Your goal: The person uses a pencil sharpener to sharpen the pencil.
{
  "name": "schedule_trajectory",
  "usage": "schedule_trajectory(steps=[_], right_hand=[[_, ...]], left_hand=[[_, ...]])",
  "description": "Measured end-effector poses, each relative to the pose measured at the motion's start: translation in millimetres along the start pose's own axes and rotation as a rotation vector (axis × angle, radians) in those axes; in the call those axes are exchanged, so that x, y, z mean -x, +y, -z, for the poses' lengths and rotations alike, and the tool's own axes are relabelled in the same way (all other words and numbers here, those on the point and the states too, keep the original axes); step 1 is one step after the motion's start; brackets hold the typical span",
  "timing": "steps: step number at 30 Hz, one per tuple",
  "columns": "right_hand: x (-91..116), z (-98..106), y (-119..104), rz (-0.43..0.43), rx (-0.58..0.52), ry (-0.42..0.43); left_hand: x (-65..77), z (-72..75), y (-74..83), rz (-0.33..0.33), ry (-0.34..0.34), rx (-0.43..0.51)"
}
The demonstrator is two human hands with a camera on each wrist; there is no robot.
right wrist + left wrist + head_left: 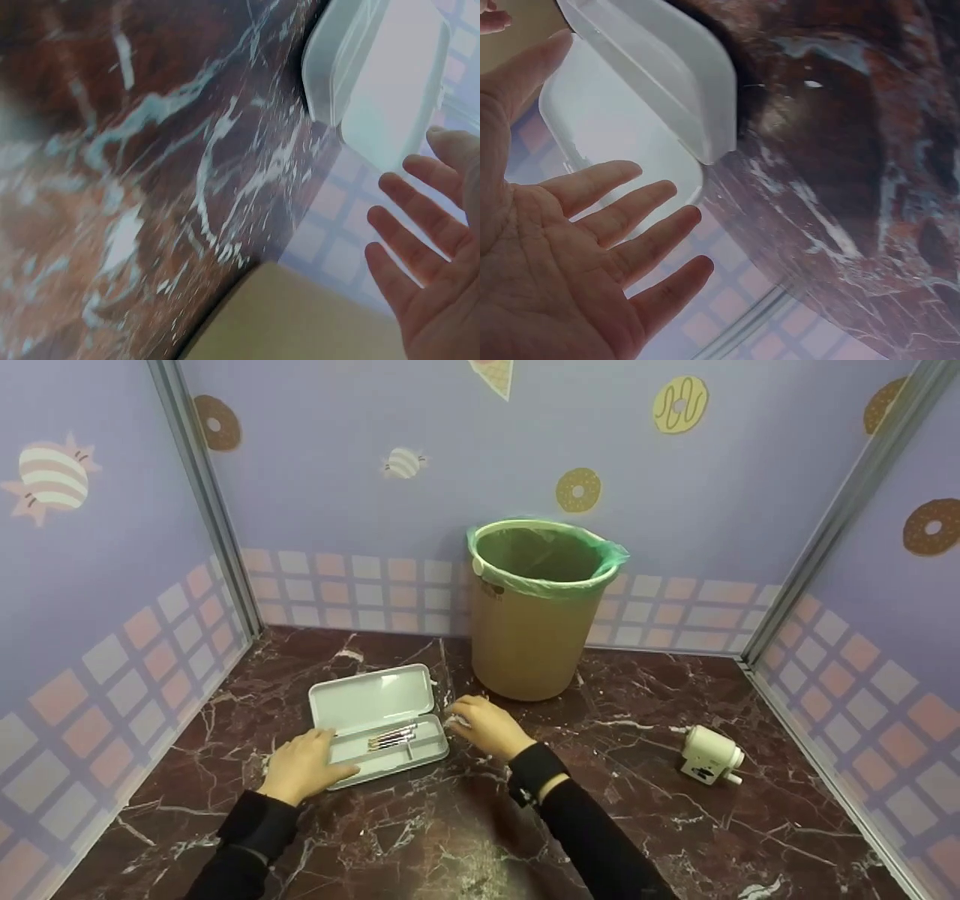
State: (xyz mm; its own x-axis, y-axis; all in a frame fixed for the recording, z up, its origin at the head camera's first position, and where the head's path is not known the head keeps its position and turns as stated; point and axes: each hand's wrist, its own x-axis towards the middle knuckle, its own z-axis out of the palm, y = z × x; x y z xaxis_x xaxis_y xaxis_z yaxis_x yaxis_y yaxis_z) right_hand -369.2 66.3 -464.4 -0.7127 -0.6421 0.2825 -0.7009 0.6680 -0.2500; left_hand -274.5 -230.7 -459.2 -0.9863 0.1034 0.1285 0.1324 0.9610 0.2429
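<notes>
While the left hand [301, 766] is by the left end of the case [369, 699], low and left of the frame's middle, the right hand [491, 729] is near its right end. Both have their fingers apart. Pencils [392, 737] lie inside.

A white, rounded rectangular hard-shelled case [394, 763] lies on the bench [450, 825], lid [371, 697] swung back; slim, silvery pencil-like sticks [392, 736] lie bunched inside.

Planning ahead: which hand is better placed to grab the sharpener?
Probably your right hand: it's nearer the crank sharpener, on the same side of the pencil case. Your left hand is at the opposite end.
</notes>
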Motion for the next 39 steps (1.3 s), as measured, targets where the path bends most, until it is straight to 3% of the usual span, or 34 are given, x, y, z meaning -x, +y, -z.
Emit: schedule_trajectory(steps=[11,20,32,39], right_hand=[[-28,-24,-18,0.058,0.127,-0.083],[-47,-42,-25,0.115,0.171,-0.063],[-58,-63,-29,0.088,0.218,-0.110],[-63,-63,-30,0.072,0.279,-0.079]], left_hand=[[2.8,-8.1,-8.1,0.032,-0.048,-0.014],[0.2,-12.8,-10.9,0.066,-0.065,0.018],[1.7,-15.8,-16.6,0.077,-0.069,0.025],[-2.1,-12.6,-16.3,0.070,-0.063,0.033]])
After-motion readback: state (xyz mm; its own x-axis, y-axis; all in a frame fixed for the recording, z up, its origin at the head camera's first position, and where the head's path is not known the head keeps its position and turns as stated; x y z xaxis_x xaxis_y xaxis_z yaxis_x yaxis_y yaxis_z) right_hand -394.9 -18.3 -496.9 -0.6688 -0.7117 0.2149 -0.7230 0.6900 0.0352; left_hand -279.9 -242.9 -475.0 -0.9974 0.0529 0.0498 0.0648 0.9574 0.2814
